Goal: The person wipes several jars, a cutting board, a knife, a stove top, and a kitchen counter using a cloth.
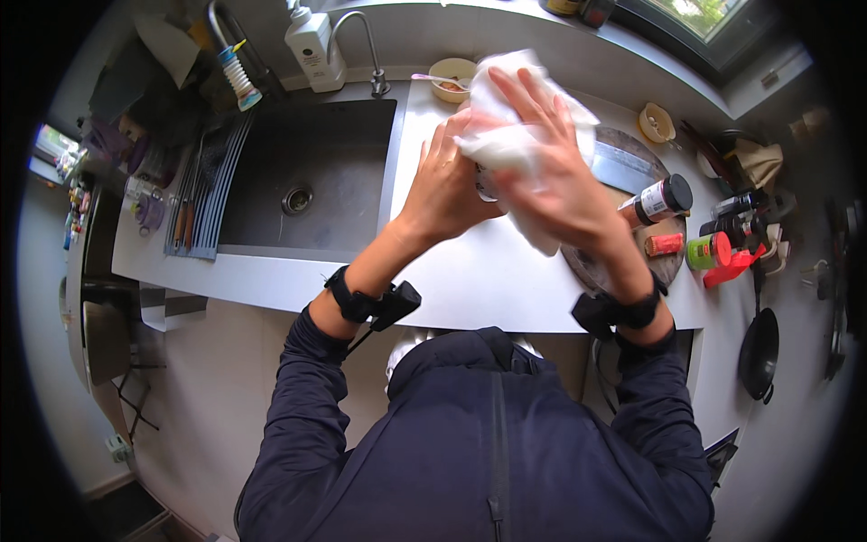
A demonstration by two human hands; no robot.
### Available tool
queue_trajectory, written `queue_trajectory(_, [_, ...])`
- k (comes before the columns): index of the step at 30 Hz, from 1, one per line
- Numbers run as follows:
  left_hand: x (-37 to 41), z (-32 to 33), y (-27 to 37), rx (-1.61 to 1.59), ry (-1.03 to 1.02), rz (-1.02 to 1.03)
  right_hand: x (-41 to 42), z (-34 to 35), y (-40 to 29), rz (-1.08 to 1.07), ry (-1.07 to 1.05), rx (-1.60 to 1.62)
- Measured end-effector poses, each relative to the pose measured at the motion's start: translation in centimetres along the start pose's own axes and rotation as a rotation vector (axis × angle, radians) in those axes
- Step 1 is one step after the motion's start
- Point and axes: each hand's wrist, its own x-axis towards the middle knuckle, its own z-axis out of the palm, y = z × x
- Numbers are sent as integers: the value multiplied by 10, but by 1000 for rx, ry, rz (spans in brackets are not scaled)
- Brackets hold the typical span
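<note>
My left hand (443, 179) is closed around an object mostly hidden behind my fingers; a pale edge with dark marks shows, but I cannot tell what it is. Against that object my right hand (552, 176) presses a white paper or cloth wipe (504, 146), blurred by motion. Just behind the wipe stands a cream bowl (447, 69) with food and a spoon in it. To the right of my right hand lies a round board (582, 264) with a cleaver (623, 169), a spice jar with a black lid (660, 198) and a small red packet (664, 244).
A steel sink (318, 169) with a roll-up drying rack (227, 183) is at the left. Behind it are a faucet (254, 47), a slim tap (379, 82) and a white pump bottle (317, 54). A green jar (704, 251) and a small bowl (656, 123) stand at the right.
</note>
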Motion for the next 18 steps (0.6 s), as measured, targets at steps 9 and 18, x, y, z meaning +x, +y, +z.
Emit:
queue_trajectory(9, [-4,2,21,-111,23,-89,13,10,5,365,214,277])
queue_trajectory(18, [-4,-23,41,205,-63,50,18,-16,57,375,270,688])
